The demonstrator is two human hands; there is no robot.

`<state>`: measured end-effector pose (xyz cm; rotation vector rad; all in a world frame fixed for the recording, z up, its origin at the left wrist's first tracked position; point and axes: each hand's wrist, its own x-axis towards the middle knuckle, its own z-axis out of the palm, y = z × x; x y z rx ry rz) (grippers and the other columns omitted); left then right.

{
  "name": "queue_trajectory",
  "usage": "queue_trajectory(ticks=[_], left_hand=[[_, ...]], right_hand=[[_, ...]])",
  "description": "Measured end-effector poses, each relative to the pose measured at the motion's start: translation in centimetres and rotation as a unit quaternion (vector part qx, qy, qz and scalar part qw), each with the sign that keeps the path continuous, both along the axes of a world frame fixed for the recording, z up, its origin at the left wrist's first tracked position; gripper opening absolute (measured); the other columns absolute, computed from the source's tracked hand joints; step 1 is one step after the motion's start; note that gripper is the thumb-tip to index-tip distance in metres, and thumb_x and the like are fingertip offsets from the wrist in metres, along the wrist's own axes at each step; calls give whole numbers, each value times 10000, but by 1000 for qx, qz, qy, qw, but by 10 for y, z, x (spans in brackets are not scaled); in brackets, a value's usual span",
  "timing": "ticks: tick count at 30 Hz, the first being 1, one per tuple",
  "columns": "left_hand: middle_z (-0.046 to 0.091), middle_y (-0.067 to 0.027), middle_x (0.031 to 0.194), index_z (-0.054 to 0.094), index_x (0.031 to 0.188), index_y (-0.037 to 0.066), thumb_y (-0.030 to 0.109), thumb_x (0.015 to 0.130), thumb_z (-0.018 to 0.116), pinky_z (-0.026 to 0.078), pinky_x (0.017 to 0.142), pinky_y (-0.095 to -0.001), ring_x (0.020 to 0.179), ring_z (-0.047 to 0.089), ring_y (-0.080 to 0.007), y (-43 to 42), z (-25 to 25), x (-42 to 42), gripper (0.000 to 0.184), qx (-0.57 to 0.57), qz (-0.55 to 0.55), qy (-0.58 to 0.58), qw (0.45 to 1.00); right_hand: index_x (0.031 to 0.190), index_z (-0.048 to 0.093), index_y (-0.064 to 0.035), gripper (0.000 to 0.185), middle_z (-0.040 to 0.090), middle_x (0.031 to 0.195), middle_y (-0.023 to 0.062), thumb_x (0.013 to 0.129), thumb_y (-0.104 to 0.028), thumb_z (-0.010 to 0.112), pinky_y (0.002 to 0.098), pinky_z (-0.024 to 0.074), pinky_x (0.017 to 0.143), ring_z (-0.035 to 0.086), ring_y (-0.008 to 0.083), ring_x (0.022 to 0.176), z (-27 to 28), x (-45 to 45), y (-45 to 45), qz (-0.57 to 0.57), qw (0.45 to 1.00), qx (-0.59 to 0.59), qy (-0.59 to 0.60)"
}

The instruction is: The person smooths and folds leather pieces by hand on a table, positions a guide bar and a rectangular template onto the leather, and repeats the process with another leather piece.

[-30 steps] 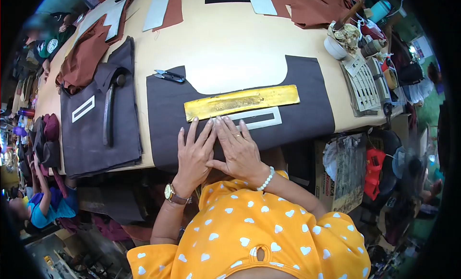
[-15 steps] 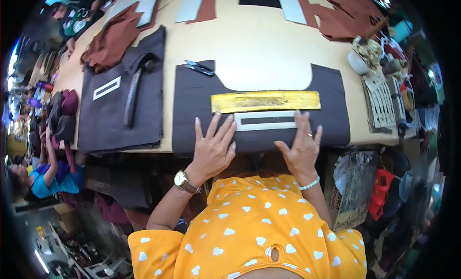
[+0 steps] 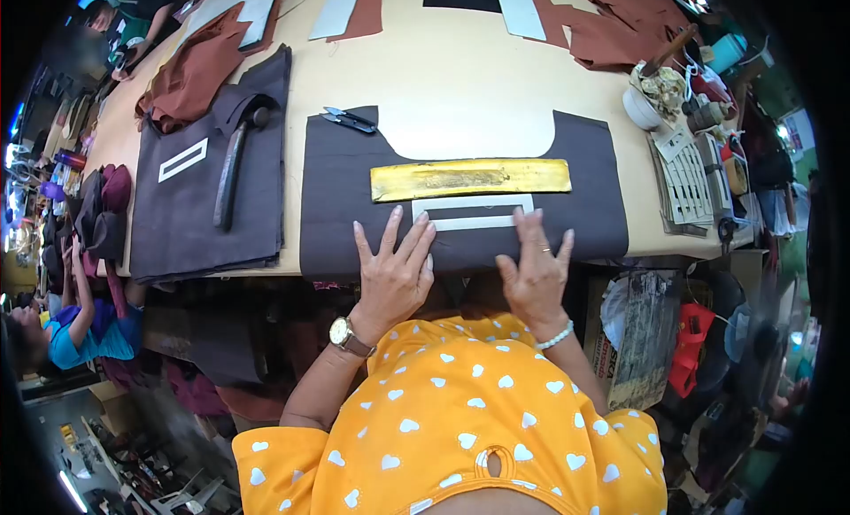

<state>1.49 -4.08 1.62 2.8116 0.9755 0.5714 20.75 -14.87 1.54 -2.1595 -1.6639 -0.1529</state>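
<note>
A dark fabric piece (image 3: 341, 196) with a cut-out upper edge lies flat at the table's front edge. On it rests a yellow bar (image 3: 469, 178), and just below that a white rectangular frame (image 3: 474, 223), its top edge close against the bar. My left hand (image 3: 394, 271) lies with fingers spread at the frame's left end, fingertips touching its lower left corner. My right hand (image 3: 537, 271) has its fingers apart, with fingertips at the frame's right end. Neither hand holds anything. Small thread snips (image 3: 350, 119) lie on the fabric's upper left corner.
Left, a hammer (image 3: 232, 174) and another white frame (image 3: 183, 160) lie on stacked dark fabric (image 3: 159, 236). Brown fabric (image 3: 190, 77) lies behind. At right are a white bowl (image 3: 641, 109) and slotted templates (image 3: 683, 183). Two people are at the far left, one across the table.
My hands, earlier close together near the frame's left part, have moved apart to its two ends, uncovering the frame. The camera view has also shifted.
</note>
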Motion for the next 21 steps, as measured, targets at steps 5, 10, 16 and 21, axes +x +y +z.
queue_trajectory(ticks=[5, 10, 16, 21], left_hand=[[568, -61, 1249, 621, 1134, 57, 169, 838, 533, 91, 1062, -632, 1297, 376, -311, 5, 14, -18, 329, 14, 57, 6, 998], [466, -194, 1311, 522, 1254, 65, 261, 915, 499, 205, 1072, -545, 1273, 370, -379, 52, 8, -36, 392, -11, 214, -79, 974], [306, -271, 1418, 421, 1375, 157, 366, 956, 415, 218, 1069, -544, 1329, 270, -405, 78, -18, -33, 468, -1, 310, 42, 950], [326, -289, 1397, 456, 1349, 143, 361, 944, 440, 222, 1064, -548, 1323, 272, -412, 77, -15, -31, 460, 2, 311, 33, 950]], right_hand=[[1322, 412, 29, 562, 536, 1284, 109, 893, -309, 543, 610, 221, 1034, 488, 255, 1213, 10, 24, -1, -65, 998, 4, -18], [1268, 525, -116, 426, 536, 1268, 100, 872, -272, 562, 560, 270, 1031, 456, 283, 1220, 26, 32, 58, 34, 996, 83, -17], [1050, 671, -114, 281, 583, 1169, 100, 847, -292, 594, 506, 300, 979, 494, 282, 1146, 18, 61, 76, 106, 994, 13, -2], [1009, 683, -91, 267, 557, 1052, 149, 827, -281, 634, 423, 381, 860, 514, 306, 988, -11, 158, 27, -187, 978, 45, -80]])
